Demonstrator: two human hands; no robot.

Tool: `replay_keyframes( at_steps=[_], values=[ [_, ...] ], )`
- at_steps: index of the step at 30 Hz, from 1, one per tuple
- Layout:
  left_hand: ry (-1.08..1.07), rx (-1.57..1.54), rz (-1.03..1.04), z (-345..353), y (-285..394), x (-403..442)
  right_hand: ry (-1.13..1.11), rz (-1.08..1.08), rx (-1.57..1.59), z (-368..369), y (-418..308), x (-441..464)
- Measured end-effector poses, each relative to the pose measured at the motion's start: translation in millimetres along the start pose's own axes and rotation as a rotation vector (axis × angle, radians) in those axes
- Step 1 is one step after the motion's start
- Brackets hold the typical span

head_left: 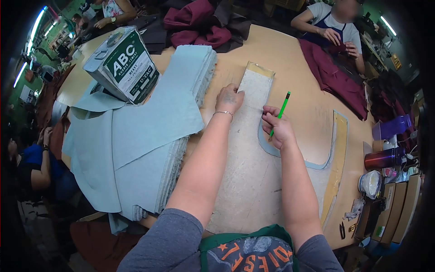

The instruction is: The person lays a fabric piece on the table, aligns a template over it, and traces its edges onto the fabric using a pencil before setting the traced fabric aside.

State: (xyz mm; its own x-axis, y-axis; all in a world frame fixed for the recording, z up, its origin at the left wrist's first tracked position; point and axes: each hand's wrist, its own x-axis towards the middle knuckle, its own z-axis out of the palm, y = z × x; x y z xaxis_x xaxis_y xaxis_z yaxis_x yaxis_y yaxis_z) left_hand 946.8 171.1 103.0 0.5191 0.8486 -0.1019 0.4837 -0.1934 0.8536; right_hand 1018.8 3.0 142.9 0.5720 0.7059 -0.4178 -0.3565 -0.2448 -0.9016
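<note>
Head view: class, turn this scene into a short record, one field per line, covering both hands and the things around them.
Left hand: on the narrow upper strip of a grey pattern piece
Right hand: holding a green pencil, beside the strip's right edge
Left of pattern: stacked pale blue fabric
Container: ABC rubber cement can, by the fabric
Table's right side: metallic tumbler
Far right: another person handling maroon cloth

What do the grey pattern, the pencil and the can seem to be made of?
Grey pattern: probably cardboard, stiff-looking, matte and scuffed, with shiny yellowish edging.
Pencil: likely painted wood, slim and bright green.
Can: probably metal, painted green and white, judging by its grey sheen.
</note>
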Motion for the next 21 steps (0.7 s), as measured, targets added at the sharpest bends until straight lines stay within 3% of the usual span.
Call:
replay_keyframes(
  at_steps=[7,10,19,21],
  values=[
    [0.058,0.112,0.130,-0.7,0.6,-11.9,0.016,-0.023,-0.002,-0.8,-0.2,-1.2],
    [0.186,0.386,0.168,-4.3,14.3,-44.1,0.087,-0.084,-0.135,-1.3,-3.1,-4.7],
    [0.268,0.307,0.240,-8.7,-6.2,-86.4,0.137,-0.091,-0.539,-26.2,-7.4,-38.7],
    [0.260,0.266,0.267,-10.3,-16.9,-80.9,0.223,-0.299,-0.692,-52.2,10.3,-49.8]
  ],
)
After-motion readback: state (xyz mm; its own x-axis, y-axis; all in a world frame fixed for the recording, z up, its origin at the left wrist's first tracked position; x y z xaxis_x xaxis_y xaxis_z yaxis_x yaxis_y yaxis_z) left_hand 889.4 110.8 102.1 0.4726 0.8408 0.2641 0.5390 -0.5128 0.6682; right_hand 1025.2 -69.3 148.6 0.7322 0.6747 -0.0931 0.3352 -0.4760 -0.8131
